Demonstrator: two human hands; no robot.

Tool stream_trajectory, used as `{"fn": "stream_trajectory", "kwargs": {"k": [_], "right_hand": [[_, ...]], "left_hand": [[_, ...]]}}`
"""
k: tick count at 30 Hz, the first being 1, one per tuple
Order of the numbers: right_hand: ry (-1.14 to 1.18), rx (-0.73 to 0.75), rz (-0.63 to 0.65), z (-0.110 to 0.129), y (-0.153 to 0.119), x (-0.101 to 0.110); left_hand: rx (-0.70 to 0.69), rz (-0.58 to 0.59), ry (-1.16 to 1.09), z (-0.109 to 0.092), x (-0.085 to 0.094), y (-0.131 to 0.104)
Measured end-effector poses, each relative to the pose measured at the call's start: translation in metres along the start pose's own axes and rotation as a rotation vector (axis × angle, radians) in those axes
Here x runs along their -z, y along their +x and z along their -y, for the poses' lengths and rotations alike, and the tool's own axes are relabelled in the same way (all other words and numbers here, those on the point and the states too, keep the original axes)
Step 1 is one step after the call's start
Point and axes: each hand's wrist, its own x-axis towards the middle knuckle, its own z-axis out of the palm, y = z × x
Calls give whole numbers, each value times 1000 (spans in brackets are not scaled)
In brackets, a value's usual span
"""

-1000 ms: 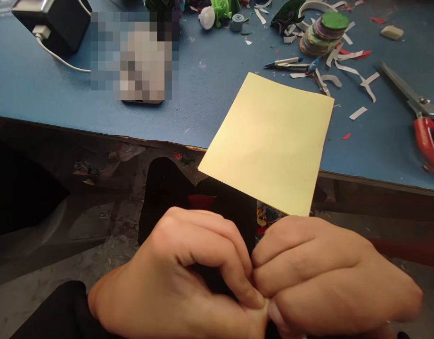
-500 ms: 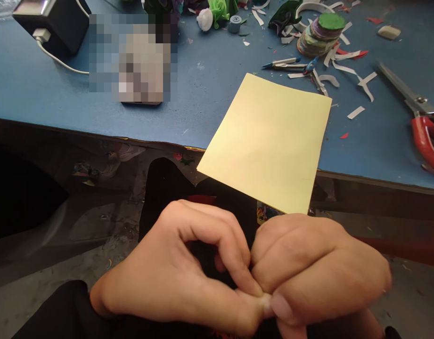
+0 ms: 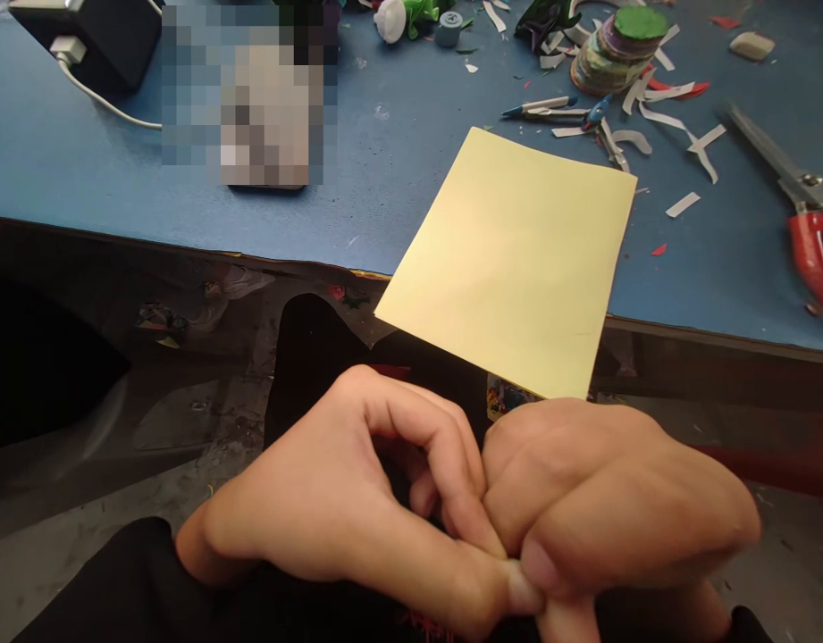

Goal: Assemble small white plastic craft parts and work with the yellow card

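In the lower middle of the head view, my left hand [image 3: 357, 482] is closed, its thumb and index finger pinched together. Its fingertips meet those of my right hand [image 3: 618, 500], which is also curled closed. What they pinch between them, if anything, is hidden by the fingers. Just beyond both hands lies a sheet of yellow paper [image 3: 518, 259], partly on the blue table [image 3: 350, 214] and overhanging its near edge. The paper's lowest corner ends right behind my right hand.
Red-handled scissors [image 3: 813, 241] lie at the right. A compass [image 3: 558, 112], a green-lidded jar [image 3: 616, 58], an eraser [image 3: 751, 45] and white paper strips [image 3: 683, 205] are scattered behind the paper. At the left are a phone-like device [image 3: 267, 170], partly blurred out, and a black box [image 3: 116, 54] with a white cable.
Both hands have shifted slightly to the right, still pinched together at the fingertips. The view has tilted a little, so the table things sit slightly higher.
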Motion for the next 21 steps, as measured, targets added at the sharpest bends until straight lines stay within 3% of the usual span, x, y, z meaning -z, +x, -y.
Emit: {"fn": "stream_trajectory", "kwargs": {"k": [3, 8, 13, 21], "right_hand": [[167, 127, -174, 2, 7, -1], [166, 74, -151, 0, 11, 3], [208, 130, -129, -2, 8, 4], [90, -14, -193, 2, 8, -1]], "left_hand": [[24, -2, 45, 2, 1, 0], [91, 27, 23, 0, 4, 1], [115, 6, -12, 1, 5, 3], [202, -45, -107, 4, 4, 4]]}}
